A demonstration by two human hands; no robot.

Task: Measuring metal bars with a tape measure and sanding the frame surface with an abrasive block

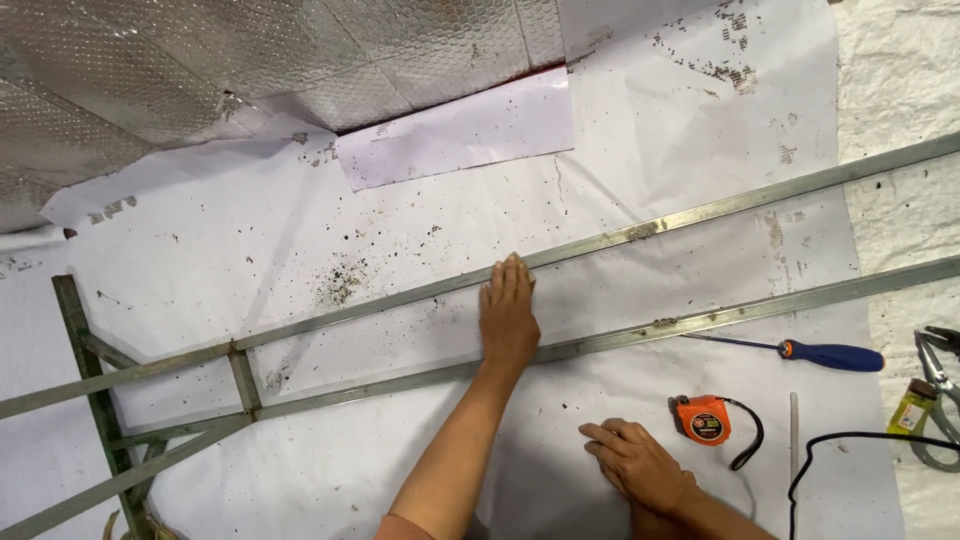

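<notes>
A frame of thin grey metal bars (350, 312) lies across white paper on the floor, with two long rails running from lower left to upper right. My left hand (507, 315) lies flat, palm down, between the two rails, with its fingertips touching the upper rail (700, 213). My right hand (633, 462) rests knuckles-down on the paper nearer to me, its fingers loosely curled and holding nothing. An orange tape measure (703, 418) lies just right of that hand.
A blue-handled screwdriver (825, 354) lies below the lower rail. A thin white rod (794, 435), a black cable (850, 440) and pliers (935, 375) lie at the right. Silver bubble foil (200, 70) covers the top left. Dark debris (340, 280) dots the paper.
</notes>
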